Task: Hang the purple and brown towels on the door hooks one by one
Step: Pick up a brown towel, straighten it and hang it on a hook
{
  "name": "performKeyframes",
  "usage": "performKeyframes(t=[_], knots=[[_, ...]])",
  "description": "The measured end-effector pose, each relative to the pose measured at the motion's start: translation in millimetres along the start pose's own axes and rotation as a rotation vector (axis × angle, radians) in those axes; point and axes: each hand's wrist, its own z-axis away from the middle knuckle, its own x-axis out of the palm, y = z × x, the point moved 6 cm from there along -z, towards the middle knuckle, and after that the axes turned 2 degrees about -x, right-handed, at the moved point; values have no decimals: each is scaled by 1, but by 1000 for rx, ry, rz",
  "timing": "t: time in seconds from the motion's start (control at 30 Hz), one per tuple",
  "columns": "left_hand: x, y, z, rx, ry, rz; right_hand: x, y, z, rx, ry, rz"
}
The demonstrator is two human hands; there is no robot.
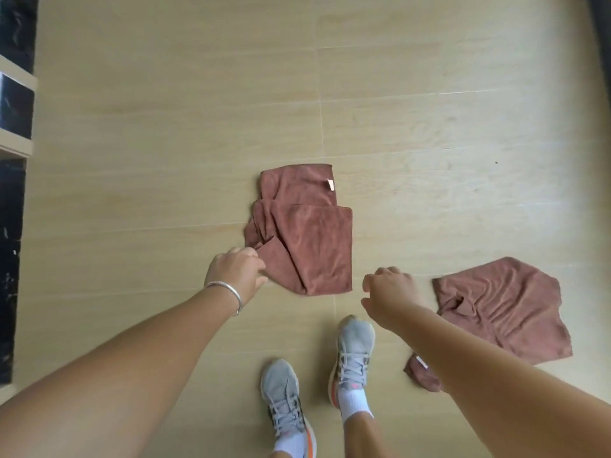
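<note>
At the far left, at about nine o'clock, a dark shelf unit (15, 127) stands at the edge of the pale wooden floor (165, 127).

The person leans over and looks straight down, with both arms stretched toward the floor. The left hand (236, 271), with a silver bracelet (228, 292) on the wrist, is at the near-left corner of the folded brown towel (305, 233). Its fingers are bent and close together and they touch the cloth at that corner; it seems that they begin to pinch it, but a firm hold cannot be confirmed. This towel lies flat and loosely folded near the centre, probably laid there to be picked up first, because it is nearest to both hands.

At six o'clock the grey shoes (317, 385) stand just behind this towel.

The right hand (390, 295) hovers half open and holds nothing, the fingers loosely curled, between the two towels. It is likely ready to help.

The second brown towel (502, 305) lies crumpled at about four o'clock, partly hidden under the right forearm, well apart from the first. No purple towel, door or hooks are in view.
</note>
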Motion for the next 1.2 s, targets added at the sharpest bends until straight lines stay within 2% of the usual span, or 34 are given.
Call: performKeyframes(t=[0.13,0.43,0.63,0.83,1.07,1.2], knots=[[34,-19,-58,-78,12,37,11,3,-75,-31,42,45],[101,-62,-231,-138,189,106,44,34,-277,14,237,182],[132,-84,-307,-190,208,147,63,53,-348,17,246,269],[127,-84,-278,-191,234,87,63,43,-323,5,235,290],[64,-90,-166,-197,130,68,4,26,-206,-7,187,269],[17,-86,-91,-158,161,56,-33,12,-132,-8,207,270]])
